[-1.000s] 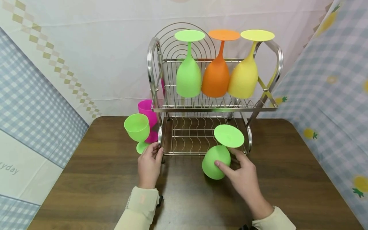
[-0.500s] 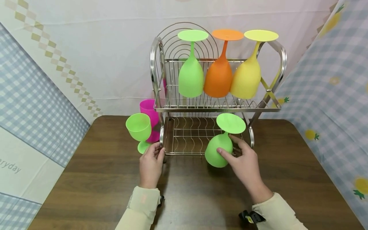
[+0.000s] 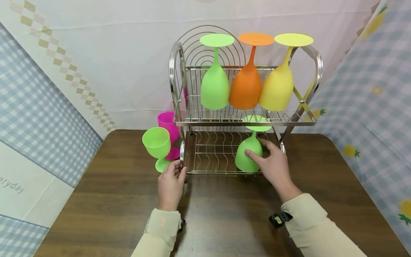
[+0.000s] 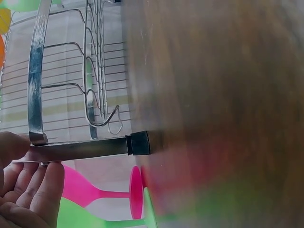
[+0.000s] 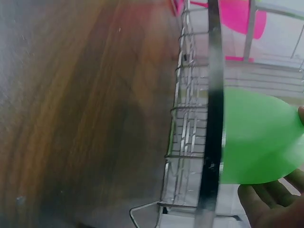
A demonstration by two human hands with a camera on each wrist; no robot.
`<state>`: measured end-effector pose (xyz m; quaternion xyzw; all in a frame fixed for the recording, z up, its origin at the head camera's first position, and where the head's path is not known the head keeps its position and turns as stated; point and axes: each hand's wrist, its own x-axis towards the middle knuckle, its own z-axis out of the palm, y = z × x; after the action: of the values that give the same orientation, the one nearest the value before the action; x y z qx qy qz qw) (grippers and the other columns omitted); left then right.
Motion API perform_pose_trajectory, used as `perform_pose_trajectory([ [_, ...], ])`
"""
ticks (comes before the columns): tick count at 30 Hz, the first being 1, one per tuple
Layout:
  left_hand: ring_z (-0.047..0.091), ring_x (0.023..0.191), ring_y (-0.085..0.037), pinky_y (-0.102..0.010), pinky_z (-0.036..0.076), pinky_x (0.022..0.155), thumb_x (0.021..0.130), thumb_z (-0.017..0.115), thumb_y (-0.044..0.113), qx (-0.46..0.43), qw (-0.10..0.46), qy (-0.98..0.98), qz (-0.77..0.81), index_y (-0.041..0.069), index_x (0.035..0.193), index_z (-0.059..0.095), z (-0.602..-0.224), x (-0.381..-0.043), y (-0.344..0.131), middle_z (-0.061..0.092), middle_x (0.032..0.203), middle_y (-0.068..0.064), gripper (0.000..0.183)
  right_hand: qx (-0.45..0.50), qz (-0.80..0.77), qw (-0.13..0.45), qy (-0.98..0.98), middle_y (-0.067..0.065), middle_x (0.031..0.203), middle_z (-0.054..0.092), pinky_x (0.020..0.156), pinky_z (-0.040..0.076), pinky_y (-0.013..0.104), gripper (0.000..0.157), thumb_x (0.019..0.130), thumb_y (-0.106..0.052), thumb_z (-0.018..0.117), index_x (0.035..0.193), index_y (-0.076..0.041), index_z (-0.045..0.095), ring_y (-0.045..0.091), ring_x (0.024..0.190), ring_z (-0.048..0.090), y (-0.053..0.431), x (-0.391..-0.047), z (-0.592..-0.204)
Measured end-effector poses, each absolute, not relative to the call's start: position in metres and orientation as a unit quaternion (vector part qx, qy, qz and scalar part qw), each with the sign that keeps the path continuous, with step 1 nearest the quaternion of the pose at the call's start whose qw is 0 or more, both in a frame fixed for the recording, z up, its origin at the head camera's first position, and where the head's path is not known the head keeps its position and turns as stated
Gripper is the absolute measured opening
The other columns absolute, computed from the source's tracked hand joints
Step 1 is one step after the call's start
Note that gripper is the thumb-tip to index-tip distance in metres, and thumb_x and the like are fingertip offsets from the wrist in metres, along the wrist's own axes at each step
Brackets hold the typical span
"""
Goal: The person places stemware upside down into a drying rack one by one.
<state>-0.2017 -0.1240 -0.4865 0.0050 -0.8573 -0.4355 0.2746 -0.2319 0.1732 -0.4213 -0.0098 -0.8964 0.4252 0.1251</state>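
My right hand holds a green goblet upside down by its bowl, thumb in front. Its rim is at the right part of the dish rack's lower shelf; the upper shelf's front bar crosses its foot. The right wrist view shows the green bowl with fingertips against it, behind a metal bar. My left hand grips the rack's left front leg; in the left wrist view, thumb and fingers pinch that metal leg.
Green, orange and yellow goblets stand inverted on the upper shelf. Left of the rack, a green goblet and a pink one stand upright on the wooden table. Patterned cloth hangs behind.
The right hand has moved the green goblet up and away from me, from in front of the rack to its lower shelf, turning it more upright. The left hand keeps its grip.
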Motion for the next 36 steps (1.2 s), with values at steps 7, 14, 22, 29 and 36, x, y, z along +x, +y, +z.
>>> perform_pose_trajectory([
  [7, 0.074, 0.090, -0.029, -0.034, 0.063, 0.078, 0.089, 0.076, 0.006, 0.008, 0.271, -0.859, -0.435, -0.002, 0.109, 0.070, -0.489, -0.202, -0.124, 0.073, 0.100, -0.015, 0.022, -0.027, 0.423, 0.129, -0.897, 0.023, 0.137, 0.058, 0.097, 0.053, 0.054, 0.075, 0.090, -0.045, 0.074, 0.145, 0.000, 0.048, 0.039, 0.117, 0.059, 0.169, -0.261, -0.433],
  [14, 0.074, 0.091, -0.029, -0.033, 0.063, 0.078, 0.089, 0.076, 0.005, 0.005, 0.272, -0.860, -0.432, -0.002, 0.109, 0.069, -0.490, -0.203, -0.126, 0.072, 0.100, -0.016, 0.022, -0.055, 0.424, 0.134, -0.894, 0.025, 0.144, 0.050, 0.103, 0.049, 0.056, 0.075, 0.094, -0.039, 0.069, 0.152, -0.002, 0.038, 0.042, 0.124, 0.054, 0.162, -0.289, -0.441],
  [22, 0.074, 0.091, -0.028, -0.031, 0.063, 0.078, 0.089, 0.075, 0.005, 0.006, 0.268, -0.859, -0.435, -0.003, 0.110, 0.069, -0.492, -0.204, -0.123, 0.072, 0.101, -0.016, 0.023, -0.084, 0.420, 0.158, -0.890, 0.027, 0.133, 0.057, 0.101, 0.049, 0.056, 0.066, 0.096, -0.038, 0.066, 0.147, -0.001, 0.043, 0.044, 0.119, 0.056, 0.166, -0.313, -0.447],
  [29, 0.074, 0.089, -0.028, -0.030, 0.063, 0.078, 0.088, 0.076, 0.003, 0.002, 0.278, -0.855, -0.438, -0.003, 0.108, 0.069, -0.491, -0.205, -0.121, 0.072, 0.100, -0.016, 0.021, -0.088, 0.416, 0.145, -0.893, 0.024, 0.141, 0.054, 0.110, 0.042, 0.054, 0.063, 0.097, -0.037, 0.065, 0.148, -0.007, 0.044, 0.045, 0.128, 0.050, 0.172, -0.329, -0.439],
  [36, 0.074, 0.091, -0.028, -0.030, 0.063, 0.079, 0.089, 0.075, 0.004, 0.005, 0.271, -0.855, -0.443, -0.003, 0.109, 0.069, -0.491, -0.204, -0.123, 0.072, 0.100, -0.016, 0.022, -0.083, 0.406, 0.130, -0.901, 0.024, 0.150, 0.045, 0.114, 0.036, 0.056, 0.070, 0.099, -0.039, 0.062, 0.155, -0.007, 0.034, 0.047, 0.134, 0.043, 0.175, -0.339, -0.439],
])
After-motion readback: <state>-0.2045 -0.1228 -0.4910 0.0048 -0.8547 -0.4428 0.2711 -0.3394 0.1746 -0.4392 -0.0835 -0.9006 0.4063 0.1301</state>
